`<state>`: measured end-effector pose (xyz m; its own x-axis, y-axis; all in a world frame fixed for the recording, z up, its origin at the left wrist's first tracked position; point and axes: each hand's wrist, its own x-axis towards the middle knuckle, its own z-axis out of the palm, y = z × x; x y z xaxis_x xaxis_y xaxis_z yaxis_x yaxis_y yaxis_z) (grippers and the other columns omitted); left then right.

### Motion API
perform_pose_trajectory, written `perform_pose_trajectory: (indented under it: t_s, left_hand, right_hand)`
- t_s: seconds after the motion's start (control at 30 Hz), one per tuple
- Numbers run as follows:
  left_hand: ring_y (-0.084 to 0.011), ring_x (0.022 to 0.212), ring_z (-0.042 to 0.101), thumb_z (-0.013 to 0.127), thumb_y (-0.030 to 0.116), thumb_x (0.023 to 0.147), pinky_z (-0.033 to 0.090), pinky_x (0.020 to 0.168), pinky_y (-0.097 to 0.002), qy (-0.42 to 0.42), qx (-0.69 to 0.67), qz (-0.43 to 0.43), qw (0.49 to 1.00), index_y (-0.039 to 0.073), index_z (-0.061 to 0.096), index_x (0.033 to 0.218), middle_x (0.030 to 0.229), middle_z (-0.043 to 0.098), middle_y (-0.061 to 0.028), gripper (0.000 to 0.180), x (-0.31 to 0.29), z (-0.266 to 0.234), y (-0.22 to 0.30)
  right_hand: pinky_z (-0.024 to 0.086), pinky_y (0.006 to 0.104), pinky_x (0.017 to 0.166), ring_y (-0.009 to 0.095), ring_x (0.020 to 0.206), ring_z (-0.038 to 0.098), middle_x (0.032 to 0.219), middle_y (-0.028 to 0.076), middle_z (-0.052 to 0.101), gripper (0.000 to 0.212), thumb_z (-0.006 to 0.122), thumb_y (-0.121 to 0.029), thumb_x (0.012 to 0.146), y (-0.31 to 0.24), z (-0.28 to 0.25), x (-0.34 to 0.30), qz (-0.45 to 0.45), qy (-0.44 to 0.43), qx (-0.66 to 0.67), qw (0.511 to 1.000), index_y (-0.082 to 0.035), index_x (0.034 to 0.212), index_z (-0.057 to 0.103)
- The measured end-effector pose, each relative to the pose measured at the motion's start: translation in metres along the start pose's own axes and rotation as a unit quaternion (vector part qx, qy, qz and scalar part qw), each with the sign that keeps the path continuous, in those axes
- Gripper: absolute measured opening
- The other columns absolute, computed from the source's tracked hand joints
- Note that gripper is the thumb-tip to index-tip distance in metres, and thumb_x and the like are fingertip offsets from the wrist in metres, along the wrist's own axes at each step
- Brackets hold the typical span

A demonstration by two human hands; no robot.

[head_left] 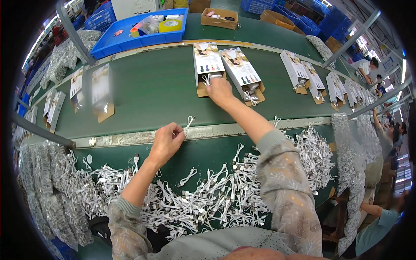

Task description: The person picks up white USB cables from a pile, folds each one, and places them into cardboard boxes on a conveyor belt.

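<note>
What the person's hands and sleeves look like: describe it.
The left hand and right hand wear no gloves. The left sleeve and right sleeve are loose, greyish, with pale leaf patterns and yellowish flecks, ending in ribbed greyish cuffs.

I see puffy grey-beige cloth sleeves (288,190) with pale leaf shapes and little yellow-orange spots. They end in stretchy, ridged grey-green cuffs (128,207). The near grey cloth front (216,242) has tiny dark dots. The left hand (167,141) and right hand (220,91) are bare.

Blue crates (333,21) stacked, metal posts (74,34), strip lights (404,70)
</note>
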<state>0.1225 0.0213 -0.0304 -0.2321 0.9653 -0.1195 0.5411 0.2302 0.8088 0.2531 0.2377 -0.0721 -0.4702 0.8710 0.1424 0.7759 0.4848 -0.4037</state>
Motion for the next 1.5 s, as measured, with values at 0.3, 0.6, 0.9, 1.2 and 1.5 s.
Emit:
perform_pose_trajectory:
  t_s: [0.3,0.6,0.9,1.2,1.5]
  left_hand:
    - [-0.0196,0.062,0.060,0.059,0.011,0.078,0.048,0.062,-0.0311,-0.014,-0.036,-0.039,0.998,-0.005,0.061,0.082,0.069,0.063,-0.0135,0.016,-0.014,0.005,-0.002]
    - [-0.0121,0.058,0.055,0.057,0.010,0.078,0.046,0.057,-0.0274,-0.004,-0.063,-0.064,0.996,-0.004,0.060,0.081,0.063,0.059,-0.0079,0.014,-0.028,-0.005,-0.011]
    - [-0.0104,0.056,0.054,0.057,0.007,0.079,0.045,0.055,-0.0255,-0.025,-0.053,-0.053,0.997,-0.004,0.059,0.081,0.062,0.058,-0.0060,0.011,-0.030,0.005,-0.004]
    - [-0.0124,0.059,0.054,0.059,0.009,0.079,0.045,0.056,-0.0285,-0.016,-0.049,-0.032,0.998,-0.001,0.060,0.082,0.064,0.058,-0.0073,0.011,-0.050,-0.012,-0.017]
    - [-0.0147,0.060,0.056,0.059,0.012,0.079,0.046,0.059,-0.0294,0.038,-0.044,-0.076,0.995,-0.004,0.061,0.084,0.069,0.062,-0.0109,0.017,-0.081,-0.048,-0.004]
  right_hand:
    - [0.048,0.0457,0.075,0.039,0.081,0.061,0.083,0.024,0.062,0.024,0.063,-0.023,0.078,0.030,0.010,0.008,0.021,0.040,0.005,0.999,0.001,0.083,0.062]
    - [0.050,0.0437,0.071,0.035,0.074,0.062,0.077,0.016,0.065,0.015,0.057,-0.017,0.076,0.106,-0.085,-0.020,-0.001,0.027,-0.005,1.000,-0.007,0.076,0.068]
    - [0.054,0.0351,0.063,0.025,0.069,0.067,0.071,0.016,0.066,0.029,0.065,-0.028,0.078,0.186,-0.121,-0.049,0.219,-0.120,-0.195,0.948,0.001,0.073,0.065]
    - [0.051,0.0288,0.051,0.018,0.051,0.062,0.054,0.008,0.062,0.026,0.073,-0.028,0.065,0.152,-0.123,-0.099,0.199,-0.323,-0.137,0.915,-0.004,0.059,0.065]
    - [0.050,0.0314,0.062,0.020,0.062,0.063,0.074,0.010,0.065,0.029,0.067,-0.026,0.069,0.000,-0.090,-0.095,0.061,-0.264,0.197,0.942,-0.001,0.085,0.064]
